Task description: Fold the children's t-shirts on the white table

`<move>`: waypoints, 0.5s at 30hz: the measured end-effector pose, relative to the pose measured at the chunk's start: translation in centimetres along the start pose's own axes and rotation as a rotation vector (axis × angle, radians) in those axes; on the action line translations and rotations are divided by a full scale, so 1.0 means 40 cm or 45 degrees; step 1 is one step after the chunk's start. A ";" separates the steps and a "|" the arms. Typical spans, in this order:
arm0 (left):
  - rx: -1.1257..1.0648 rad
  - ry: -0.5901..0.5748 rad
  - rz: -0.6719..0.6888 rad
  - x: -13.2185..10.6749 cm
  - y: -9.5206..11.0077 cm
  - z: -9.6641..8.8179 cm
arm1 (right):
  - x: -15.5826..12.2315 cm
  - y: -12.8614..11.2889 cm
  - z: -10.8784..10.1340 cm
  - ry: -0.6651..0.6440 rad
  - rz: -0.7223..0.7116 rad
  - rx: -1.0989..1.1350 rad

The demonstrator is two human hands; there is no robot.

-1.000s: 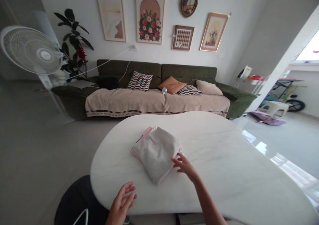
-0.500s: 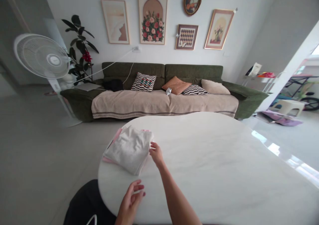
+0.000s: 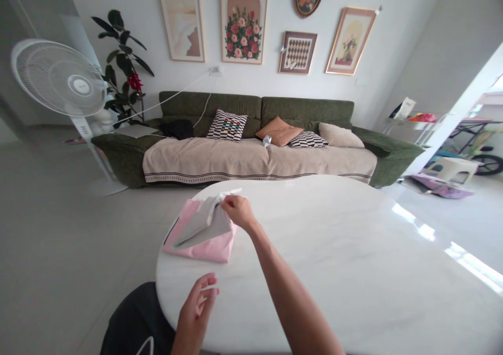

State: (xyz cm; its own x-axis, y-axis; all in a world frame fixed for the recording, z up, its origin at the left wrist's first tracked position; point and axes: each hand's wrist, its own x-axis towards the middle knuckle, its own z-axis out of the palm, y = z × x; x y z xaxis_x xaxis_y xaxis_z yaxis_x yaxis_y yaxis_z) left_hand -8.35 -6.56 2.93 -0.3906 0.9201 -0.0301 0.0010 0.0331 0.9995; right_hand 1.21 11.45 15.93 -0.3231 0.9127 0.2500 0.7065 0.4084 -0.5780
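Observation:
My right hand [image 3: 238,211] is closed on a white piece of clothing [image 3: 202,221], lifting its right side off the pile. Part of the white cloth still rests on a folded pink garment [image 3: 212,248], which lies at the left end of the white table [image 3: 322,260]. A dark line shows along the pink garment's left edge. Nearer to me, my left hand [image 3: 198,300] hovers over the table's front left edge, fingers apart and holding nothing. What kind of garment each cloth is, I cannot tell.
A green sofa [image 3: 308,115] with a beige cover and several cushions stands behind the table. On the left are a white floor fan [image 3: 58,82] and a leafy plant [image 3: 124,64]. A black rounded seat or bag [image 3: 135,318] sits by the table's lower left edge.
My right hand has closed on the white cloth and raised it up and leftward, baring more of the pink garment. My left hand has shifted slightly left.

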 end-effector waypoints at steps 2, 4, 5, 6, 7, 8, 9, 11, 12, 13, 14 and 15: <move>-0.004 0.040 0.063 0.035 0.020 0.014 | 0.031 -0.063 -0.062 0.058 -0.095 -0.041; -0.017 0.066 0.106 0.060 0.032 0.028 | 0.053 -0.112 -0.115 0.153 -0.184 -0.104; -0.026 0.085 0.122 0.069 0.035 0.035 | 0.060 -0.128 -0.141 0.222 -0.222 -0.128; -0.037 0.104 0.130 0.077 0.036 0.042 | 0.065 -0.136 -0.169 0.295 -0.261 -0.145; -0.047 0.115 0.124 0.083 0.035 0.047 | 0.068 -0.137 -0.198 0.364 -0.296 -0.154; -0.057 0.121 0.108 0.089 0.031 0.051 | 0.069 -0.130 -0.230 0.423 -0.316 -0.154; -0.066 0.123 0.084 0.093 0.025 0.053 | 0.067 -0.115 -0.265 0.478 -0.314 -0.140; -0.089 0.132 0.034 0.101 0.006 0.051 | 0.051 -0.065 -0.342 0.624 -0.266 -0.105; -0.100 0.145 0.017 0.104 -0.006 0.048 | 0.037 -0.032 -0.382 0.707 -0.231 -0.091; -0.107 0.162 0.009 0.108 -0.019 0.043 | 0.017 0.005 -0.420 0.787 -0.192 -0.083; -0.105 0.180 0.008 0.112 -0.033 0.038 | -0.008 0.043 -0.454 0.835 -0.163 -0.100; -0.082 0.194 0.018 0.117 -0.045 0.032 | -0.038 0.082 -0.482 0.851 -0.136 -0.144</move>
State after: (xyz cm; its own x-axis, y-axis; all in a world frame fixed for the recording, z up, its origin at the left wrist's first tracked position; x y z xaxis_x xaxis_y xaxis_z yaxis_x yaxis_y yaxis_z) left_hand -9.01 -1.82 0.97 -0.5262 0.8502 -0.0182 -0.0497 -0.0094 0.9987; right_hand 16.16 11.60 28.63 0.0376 0.6630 0.7477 0.7653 0.4621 -0.4482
